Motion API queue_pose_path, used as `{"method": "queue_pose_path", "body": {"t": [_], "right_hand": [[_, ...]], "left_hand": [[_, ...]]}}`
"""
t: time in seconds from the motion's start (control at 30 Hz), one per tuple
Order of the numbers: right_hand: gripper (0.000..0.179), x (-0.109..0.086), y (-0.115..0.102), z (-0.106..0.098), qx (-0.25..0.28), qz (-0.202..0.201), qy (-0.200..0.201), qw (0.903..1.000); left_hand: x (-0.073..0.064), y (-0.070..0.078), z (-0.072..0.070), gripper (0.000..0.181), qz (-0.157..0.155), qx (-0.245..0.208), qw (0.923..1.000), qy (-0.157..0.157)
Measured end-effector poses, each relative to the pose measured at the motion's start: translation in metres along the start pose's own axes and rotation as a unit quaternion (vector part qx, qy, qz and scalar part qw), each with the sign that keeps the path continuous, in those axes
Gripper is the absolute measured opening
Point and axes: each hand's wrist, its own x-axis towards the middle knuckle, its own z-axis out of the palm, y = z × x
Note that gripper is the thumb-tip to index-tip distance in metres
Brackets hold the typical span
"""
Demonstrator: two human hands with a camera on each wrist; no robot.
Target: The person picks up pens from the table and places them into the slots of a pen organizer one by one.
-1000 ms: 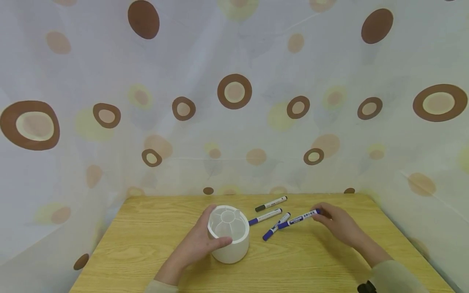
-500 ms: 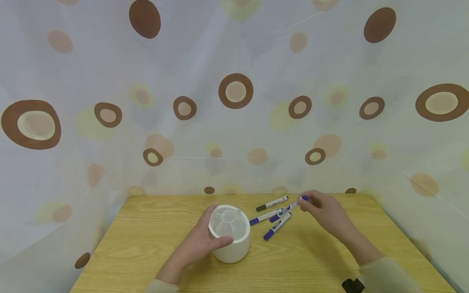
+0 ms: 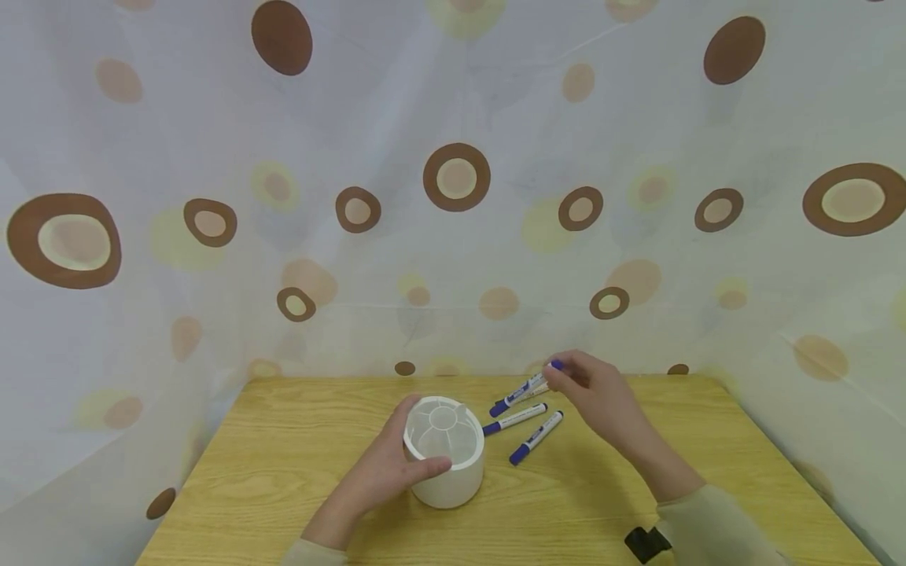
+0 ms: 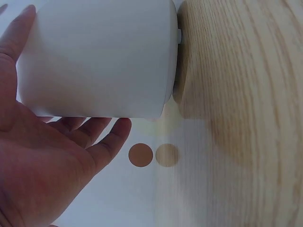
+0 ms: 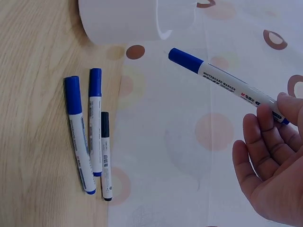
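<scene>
A round white pen holder (image 3: 447, 486) with inner dividers stands on the table, and my left hand (image 3: 385, 465) grips its side, thumb along the rim. In the left wrist view my fingers curve round its white wall (image 4: 99, 61). My right hand (image 3: 602, 397) pinches a blue-capped whiteboard marker (image 5: 232, 86) by its tail end, raised above the table with the cap pointing toward the holder. Two more blue-capped markers, one nearer (image 3: 536, 438) and one beside the holder (image 3: 515, 419), lie below it. A black-capped marker (image 5: 106, 156) lies behind them, partly covered by the held one in the head view.
The wooden table (image 3: 283, 456) runs back to a hanging white sheet (image 3: 453, 330) printed with brown and yellow circles, which also closes off both sides. A black strap piece (image 3: 646, 542) shows at the right sleeve.
My right hand has carried the marker left and farther back, from beside the nearest marker to over the black-capped one. The left hand and pen holder have stayed put.
</scene>
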Motion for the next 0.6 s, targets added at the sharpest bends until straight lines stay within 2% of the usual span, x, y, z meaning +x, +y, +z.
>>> {"method": "queue_pose_path", "body": {"t": [0.23,0.6], "right_hand": [[0.030,0.010,-0.018,0.015,0.025,-0.015,0.018,0.9994],[0.028,0.027,-0.032,0.033,0.048,-0.022,0.027,0.9982]], "left_hand": [[0.000,0.000,0.000,0.106,0.005,0.001,1.0000,-0.004],[0.000,0.004,-0.001,0.106,-0.002,-0.015,0.9999,-0.006]]}}
